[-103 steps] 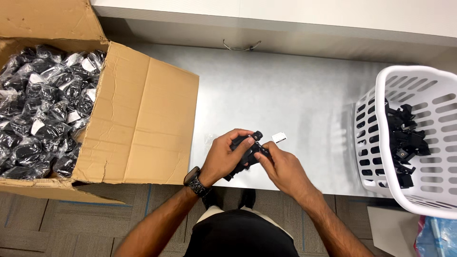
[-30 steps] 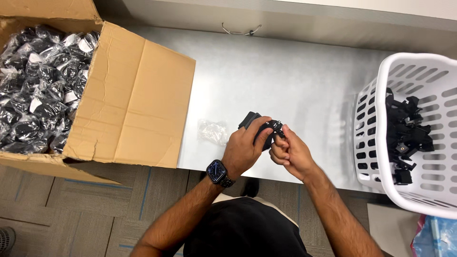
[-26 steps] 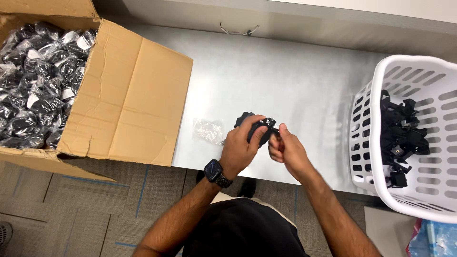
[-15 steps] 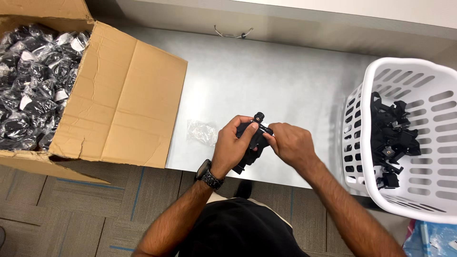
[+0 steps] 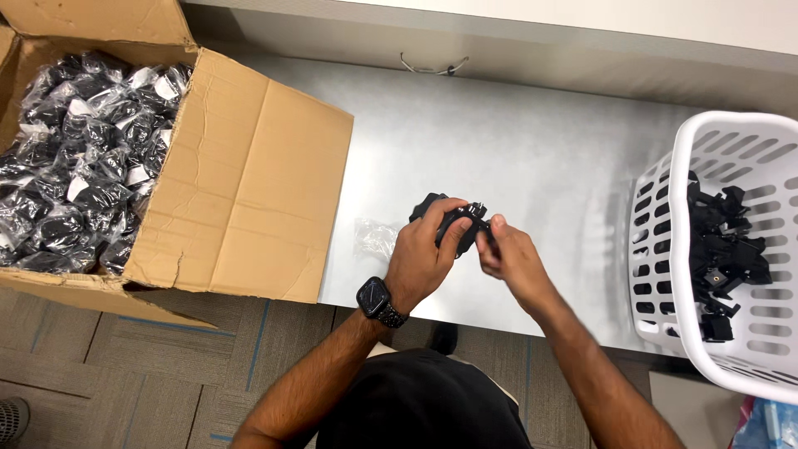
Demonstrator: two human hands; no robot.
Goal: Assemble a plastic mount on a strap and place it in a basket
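Left-hand grip point(image 5: 424, 258) wraps the small black plastic part point(image 5: 453, 226), steadying it above the tabletop point(image 5: 532, 150) while right-hand fingertips point(image 5: 492, 241) pinch its end; an empty clear bag point(image 5: 376, 237) lies beside.

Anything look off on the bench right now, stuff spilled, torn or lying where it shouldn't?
Little stands out. An empty clear plastic bag lies loose on the metal table, just left of the left hand. The cardboard box has a small tear on its front flap's lower edge. Nothing looks spilled.
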